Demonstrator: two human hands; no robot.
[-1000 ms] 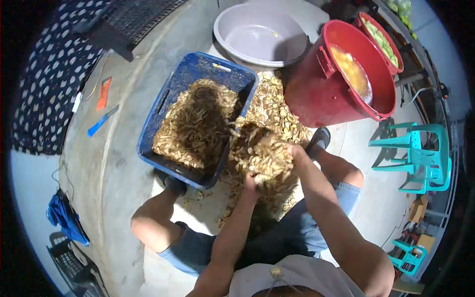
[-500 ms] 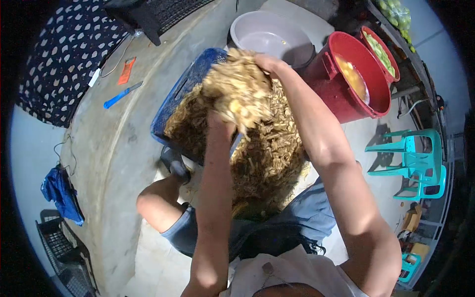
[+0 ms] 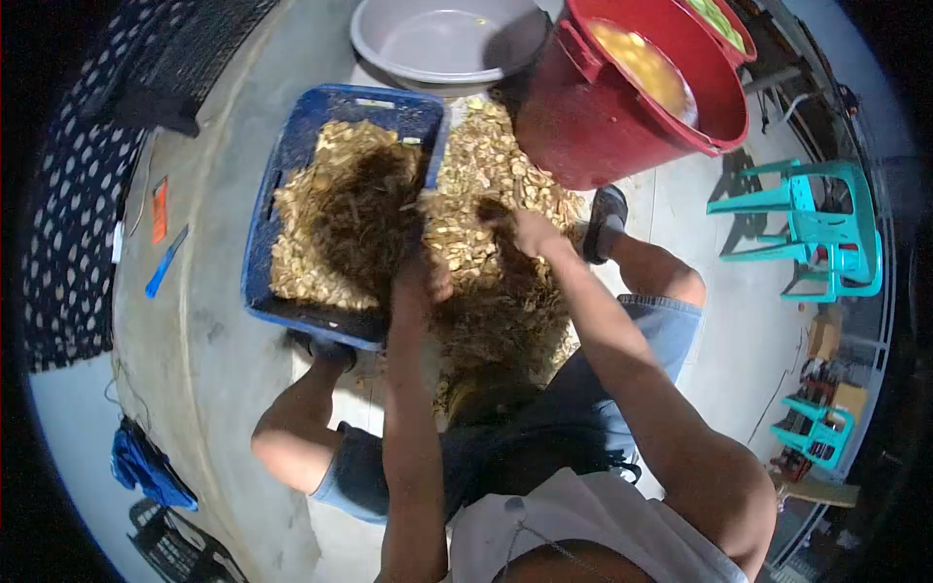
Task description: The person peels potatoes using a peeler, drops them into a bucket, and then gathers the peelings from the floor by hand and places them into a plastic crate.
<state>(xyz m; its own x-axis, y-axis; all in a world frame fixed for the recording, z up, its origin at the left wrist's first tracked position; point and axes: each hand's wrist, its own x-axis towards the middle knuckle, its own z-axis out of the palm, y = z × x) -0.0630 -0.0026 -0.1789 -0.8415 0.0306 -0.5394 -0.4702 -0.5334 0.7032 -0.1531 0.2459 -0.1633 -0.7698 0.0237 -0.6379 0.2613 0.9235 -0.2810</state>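
A blue plastic crate (image 3: 255, 277) stands between my legs on the left, with a heap of pale yellow-brown slices or peels (image 3: 335, 146) in it. More of the same pieces form a loose pile (image 3: 476, 160) on the floor to its right. My left hand (image 3: 422, 279) is at the crate's near right edge, its fingers blurred and partly hidden. Over the floor pile, my right hand (image 3: 536, 235) points down with its fingertips smeared by motion. No lifted clump shows between the hands. Dark shadow covers part of both heaps.
A grey basin (image 3: 389, 53) and a red bucket (image 3: 583, 126) holding yellowish pieces in liquid stand beyond the pile. On the left ledge lie a blue-handled knife (image 3: 165, 262) and an orange-red tool (image 3: 159, 209). Teal plastic chairs (image 3: 826, 219) are at right.
The large clump of peels held between both hands over the crate has been let go. My right hand has moved down to the floor pile. The view has shifted, and the crate appears farther left.
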